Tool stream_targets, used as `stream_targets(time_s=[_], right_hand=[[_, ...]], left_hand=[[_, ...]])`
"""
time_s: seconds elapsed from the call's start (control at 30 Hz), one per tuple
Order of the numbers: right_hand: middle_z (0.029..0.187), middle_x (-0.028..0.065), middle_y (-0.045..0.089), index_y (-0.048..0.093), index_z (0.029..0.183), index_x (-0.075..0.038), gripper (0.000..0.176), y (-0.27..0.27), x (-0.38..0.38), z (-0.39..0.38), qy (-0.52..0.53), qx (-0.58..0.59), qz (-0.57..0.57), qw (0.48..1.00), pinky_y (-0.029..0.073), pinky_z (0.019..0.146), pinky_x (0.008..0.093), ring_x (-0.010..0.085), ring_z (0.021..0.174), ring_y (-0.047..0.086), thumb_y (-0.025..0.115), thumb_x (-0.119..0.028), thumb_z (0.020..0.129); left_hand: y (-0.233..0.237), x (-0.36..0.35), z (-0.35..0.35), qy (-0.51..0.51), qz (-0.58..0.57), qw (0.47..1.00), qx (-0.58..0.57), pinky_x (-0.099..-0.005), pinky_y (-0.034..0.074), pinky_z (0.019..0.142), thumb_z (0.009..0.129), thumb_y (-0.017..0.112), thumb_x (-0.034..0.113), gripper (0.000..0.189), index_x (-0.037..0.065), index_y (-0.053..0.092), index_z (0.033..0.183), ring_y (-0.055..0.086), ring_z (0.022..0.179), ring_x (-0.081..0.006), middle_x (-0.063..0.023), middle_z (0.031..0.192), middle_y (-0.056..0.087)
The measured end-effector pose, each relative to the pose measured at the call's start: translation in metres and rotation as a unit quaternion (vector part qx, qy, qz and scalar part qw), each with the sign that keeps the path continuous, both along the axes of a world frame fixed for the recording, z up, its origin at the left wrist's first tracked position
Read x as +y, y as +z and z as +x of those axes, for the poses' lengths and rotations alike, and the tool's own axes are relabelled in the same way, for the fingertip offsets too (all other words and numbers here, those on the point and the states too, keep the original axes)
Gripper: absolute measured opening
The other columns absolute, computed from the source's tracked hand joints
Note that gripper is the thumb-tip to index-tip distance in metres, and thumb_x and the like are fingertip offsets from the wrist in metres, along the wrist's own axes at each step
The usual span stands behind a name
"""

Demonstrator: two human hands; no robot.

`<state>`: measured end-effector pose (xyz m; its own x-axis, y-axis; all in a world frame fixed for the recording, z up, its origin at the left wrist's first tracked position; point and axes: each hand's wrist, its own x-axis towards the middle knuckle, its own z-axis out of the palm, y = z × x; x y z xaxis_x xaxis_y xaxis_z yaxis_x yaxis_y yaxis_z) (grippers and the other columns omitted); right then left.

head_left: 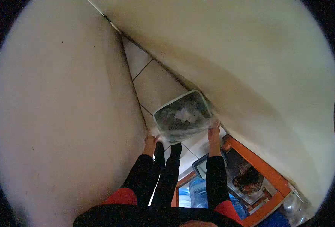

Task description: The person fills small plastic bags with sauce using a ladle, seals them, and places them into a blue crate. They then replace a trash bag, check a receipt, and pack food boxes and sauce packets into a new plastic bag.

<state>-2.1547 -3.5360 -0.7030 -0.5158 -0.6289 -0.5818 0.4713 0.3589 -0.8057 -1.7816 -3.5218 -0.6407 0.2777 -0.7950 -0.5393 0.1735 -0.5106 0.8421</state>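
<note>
A rectangular bin (171, 108) with a pale rim and a dark inside stands on the tiled floor between two walls. Thin clear plastic, which looks like a bag (182, 134), spreads over the bin's near side. Some crumpled whitish plastic (184, 114) shows inside the bin. At the near left corner, my left hand (150, 144) is closed on the edge of the plastic, its fingertips partly blurred. My right hand (214, 134) grips the plastic at the near right corner, close to the right wall. The two hands are apart, with the plastic between them.
Plain walls (61, 106) rise on both sides and meet in a narrow corner. An orange wooden frame (256, 162) is at lower right, with large blue water bottles (198, 192) beside it. A lid-like framed piece (200, 168) lies near my right forearm. My feet (176, 149) are close to the bin.
</note>
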Motion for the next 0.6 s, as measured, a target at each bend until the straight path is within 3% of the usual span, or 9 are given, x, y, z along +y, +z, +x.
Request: stream_targets(time_s=[0.03,0.1,0.17,0.23,0.3,0.4,0.47,0.53,0.6], right_hand=[[0.105,0.0051,0.055,0.048,0.122,-0.012,0.035,-0.043,0.013,-0.01,0.116,0.138,0.012,0.984,0.047,0.073,0.0346,0.0188,0.081,0.053,0.051,-0.025,0.089],[0.111,0.0048,0.053,0.044,0.126,-0.011,0.039,-0.047,0.016,-0.01,0.137,0.118,0.021,0.983,0.046,0.074,0.034,0.0179,0.082,0.053,0.052,-0.023,0.09],[0.116,0.0046,0.05,0.04,0.13,-0.01,0.044,0.016,-0.005,0.003,-0.058,-0.191,0.019,0.98,0.046,0.074,0.0329,0.0162,0.085,0.053,0.053,-0.019,0.089],[0.105,0.0011,0.052,0.038,0.131,-0.017,0.049,0.003,-0.011,0.001,0.074,0.057,0.0,0.996,0.04,0.077,0.032,0.0123,0.085,0.049,0.054,-0.034,0.088],[0.102,-0.0002,0.052,0.038,0.129,-0.02,0.05,0.003,-0.012,-0.002,0.152,0.147,0.003,0.977,0.037,0.08,0.032,0.0115,0.088,0.047,0.055,-0.042,0.087],[0.106,0.0007,0.05,0.041,0.121,-0.018,0.044,0.056,-0.019,0.011,0.135,0.085,0.044,0.986,0.036,0.085,0.0335,0.0142,0.092,0.045,0.055,-0.041,0.086],[0.107,0.0009,0.048,0.041,0.117,-0.015,0.039,0.035,-0.009,0.02,0.056,0.094,0.074,0.991,0.036,0.088,0.0342,0.0152,0.09,0.045,0.052,-0.039,0.088],[0.112,0.0013,0.049,0.042,0.117,-0.014,0.038,-0.013,0.012,0.004,0.069,0.099,0.059,0.991,0.036,0.09,0.0343,0.0162,0.094,0.046,0.048,-0.039,0.089],[0.115,0.0021,0.049,0.043,0.118,-0.012,0.038,-0.021,0.016,0.003,0.073,0.063,0.024,0.995,0.036,0.092,0.0342,0.0171,0.099,0.046,0.045,-0.038,0.091]], left_hand=[[-0.006,-0.009,0.0,-0.019,0.002,1.0,0.006,-0.0376,0.046,0.068,0.091,0.053,0.016,0.018,0.004,0.056,0.104,0.051,0.077,-0.0192,-0.0093,0.09,0.055],[-0.015,-0.021,0.0,-0.05,0.007,0.999,0.015,-0.0375,0.046,0.07,0.091,0.053,0.016,0.019,0.004,0.056,0.105,0.051,0.079,-0.0194,-0.0094,0.091,0.056],[-0.021,-0.025,0.004,-0.076,0.015,0.997,0.027,-0.0374,0.046,0.072,0.091,0.052,0.016,0.02,0.003,0.056,0.106,0.052,0.081,-0.0197,-0.0094,0.092,0.056],[-0.025,-0.029,0.01,-0.101,0.022,0.994,0.039,-0.0373,0.046,0.074,0.091,0.052,0.016,0.021,0.002,0.056,0.107,0.052,0.083,-0.0199,-0.0095,0.094,0.057],[-0.029,-0.027,0.017,-0.123,0.032,0.991,0.048,-0.0373,0.046,0.076,0.091,0.052,0.015,0.022,0.002,0.056,0.108,0.052,0.085,-0.0202,-0.0095,0.095,0.058],[-0.034,-0.008,0.021,-0.153,0.054,0.985,0.059,-0.0372,0.047,0.079,0.092,0.051,0.015,0.023,0.001,0.055,0.109,0.053,0.088,-0.0206,-0.0096,0.097,0.058],[-0.036,0.016,0.022,-0.175,0.073,0.98,0.068,-0.0371,0.047,0.081,0.092,0.051,0.015,0.024,0.0,0.055,0.11,0.054,0.09,-0.0208,-0.0097,0.098,0.059],[-0.04,0.048,0.025,-0.199,0.103,0.97,0.093,-0.037,0.047,0.082,0.092,0.05,0.015,0.025,0.0,0.055,0.111,0.054,0.092,-0.0211,-0.0097,0.1,0.059],[-0.041,0.081,0.028,-0.224,0.136,0.957,0.122,-0.0369,0.047,0.084,0.092,0.05,0.015,0.026,-0.001,0.055,0.112,0.054,0.094,-0.0213,-0.0098,0.101,0.06]])
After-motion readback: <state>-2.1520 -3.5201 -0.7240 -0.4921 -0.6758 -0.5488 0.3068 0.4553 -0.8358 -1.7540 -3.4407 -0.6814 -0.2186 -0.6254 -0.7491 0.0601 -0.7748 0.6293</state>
